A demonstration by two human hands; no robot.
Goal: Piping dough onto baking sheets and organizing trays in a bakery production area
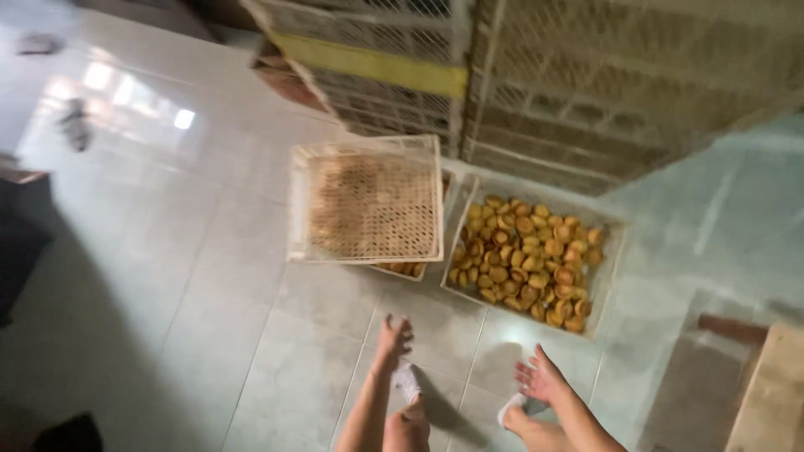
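Observation:
My left hand (392,339) hangs open over the pale tiled floor, fingers spread, holding nothing. My right hand (540,378) is open too, palm turned inward, and is empty. Just beyond both hands lies a shallow white plastic crate (615,243) filled with several round golden-brown baked pieces (523,251). To its left, an empty lattice crate (366,201) sits on top of another crate that holds similar baked pieces (406,269). My right hand is nearest the filled crate's front edge. My knees and white footwear (408,381) show below the hands.
Tall stacks of lattice crates (586,75) rise behind the two floor crates, one with a yellow band (377,65). A wooden block (775,393) stands at the lower right. Dark objects (17,243) sit at the left edge on the glossy tiles.

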